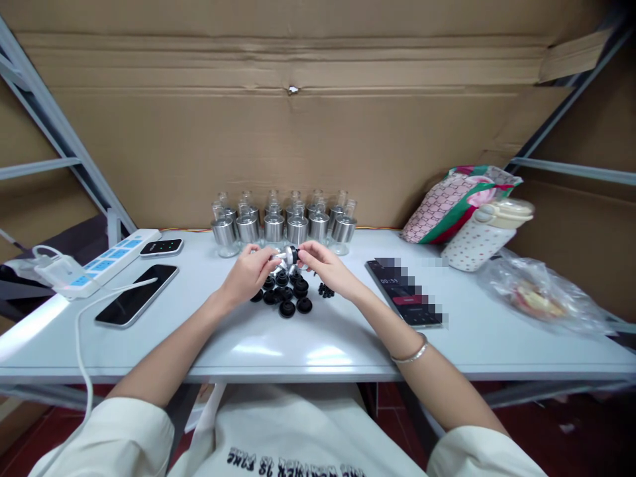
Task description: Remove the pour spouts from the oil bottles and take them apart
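Both hands meet over the middle of the white table (318, 344). My left hand (248, 273) is closed around a small silver bottle part (281, 256). My right hand (322, 263) pinches its black cap end (293, 254) with fingertips. Just below them lies a heap of several black round caps (285, 296). A smaller cluster of tiny black pieces (325, 289) sits to the right of the heap. Behind the hands stand two rows of several small silver-and-glass bottles (283, 225).
On the left lie a black phone (136, 295), a smaller dark device (161, 248) and a white power strip (106, 262) with cables. On the right are a phone showing a timer (405, 291), a dotted white container (484, 238), a patterned bag (454, 202) and a plastic bag (541, 295). Cardboard lines the back.
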{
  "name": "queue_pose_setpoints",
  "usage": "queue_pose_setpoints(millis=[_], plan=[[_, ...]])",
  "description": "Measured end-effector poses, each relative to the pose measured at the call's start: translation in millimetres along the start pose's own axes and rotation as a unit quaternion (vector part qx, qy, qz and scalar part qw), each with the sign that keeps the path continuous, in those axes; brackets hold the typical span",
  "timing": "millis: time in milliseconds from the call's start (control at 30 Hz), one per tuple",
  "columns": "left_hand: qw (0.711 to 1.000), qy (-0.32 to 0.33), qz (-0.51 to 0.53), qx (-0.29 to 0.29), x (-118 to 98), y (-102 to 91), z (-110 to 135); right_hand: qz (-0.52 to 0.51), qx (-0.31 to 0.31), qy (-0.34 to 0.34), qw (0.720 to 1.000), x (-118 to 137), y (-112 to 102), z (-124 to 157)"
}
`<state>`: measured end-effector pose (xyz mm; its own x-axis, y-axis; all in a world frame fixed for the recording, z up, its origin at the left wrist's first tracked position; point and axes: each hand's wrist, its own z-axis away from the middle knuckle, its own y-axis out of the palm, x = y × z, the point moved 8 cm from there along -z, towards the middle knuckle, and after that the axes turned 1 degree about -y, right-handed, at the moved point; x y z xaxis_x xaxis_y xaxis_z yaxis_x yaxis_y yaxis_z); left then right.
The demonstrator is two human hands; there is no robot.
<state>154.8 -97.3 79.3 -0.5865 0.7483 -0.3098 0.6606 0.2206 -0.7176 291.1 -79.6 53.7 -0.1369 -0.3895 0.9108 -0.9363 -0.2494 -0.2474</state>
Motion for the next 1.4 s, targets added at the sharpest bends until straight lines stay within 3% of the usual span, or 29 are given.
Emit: queue_pose_setpoints(millis=[100, 267, 400, 500, 600, 667, 700, 733, 800, 867, 933, 1033, 1167, 1300, 1400], plan=[[0.998, 0.045, -0.036, -0.011, -3, 0.6, 1, 0.008, 0.036, 0.001, 0.999, 1, 4, 1], [0.995, 0.071, -0.065, -0.002, -1, 3.5, 3, 0.024, 0.032, 0.002, 0.999, 3, 2, 2], [0.999, 0.023, -0.039, 0.004, 1, -0.6, 2, 0.025, 0.024, -0.018, 0.999, 1, 3, 1], [0.994, -0.080, 0.075, 0.021, 10, 2.5, -2, 0.072, -0.017, -0.070, 0.995, 7, -4, 1], [0.933, -0.207, 0.278, 0.096, 19, 24.6, 1, 0.162, -0.049, -0.160, 0.972, 22, -9, 5], [0.885, -0.248, 0.366, 0.142, 19, 37.7, 5, 0.208, -0.046, -0.219, 0.952, 30, -6, 9], [0.879, -0.254, 0.377, 0.145, 19, 39.5, 6, 0.221, -0.042, -0.239, 0.944, 33, -4, 10], [0.886, -0.250, 0.367, 0.134, 19, 38.0, 6, 0.227, -0.039, -0.250, 0.940, 34, -2, 11], [0.931, -0.213, 0.284, 0.086, 19, 27.4, 5, 0.216, -0.039, -0.240, 0.945, 33, -1, 11], [0.976, -0.142, 0.162, 0.034, 13, 14.0, 3, 0.164, -0.043, -0.199, 0.965, 28, -4, 8], [0.996, -0.065, 0.065, -0.001, 3, 5.1, 3, 0.090, -0.049, -0.150, 0.983, 22, -8, 5], [0.999, 0.020, 0.004, -0.037, -7, -1.7, 4, 0.033, -0.036, -0.087, 0.995, 13, -8, 3], [0.996, 0.073, -0.025, -0.053, -12, -3.6, 4, 0.002, 0.022, -0.053, 0.998, 10, 0, 3], [0.997, 0.059, -0.020, -0.047, -13, -3.8, 4, -0.014, 0.018, -0.059, 0.998, 10, 0, 3], [0.998, -0.009, 0.047, -0.034, -8, -3.6, 3, 0.045, -0.011, -0.089, 0.995, 13, -3, 5]])
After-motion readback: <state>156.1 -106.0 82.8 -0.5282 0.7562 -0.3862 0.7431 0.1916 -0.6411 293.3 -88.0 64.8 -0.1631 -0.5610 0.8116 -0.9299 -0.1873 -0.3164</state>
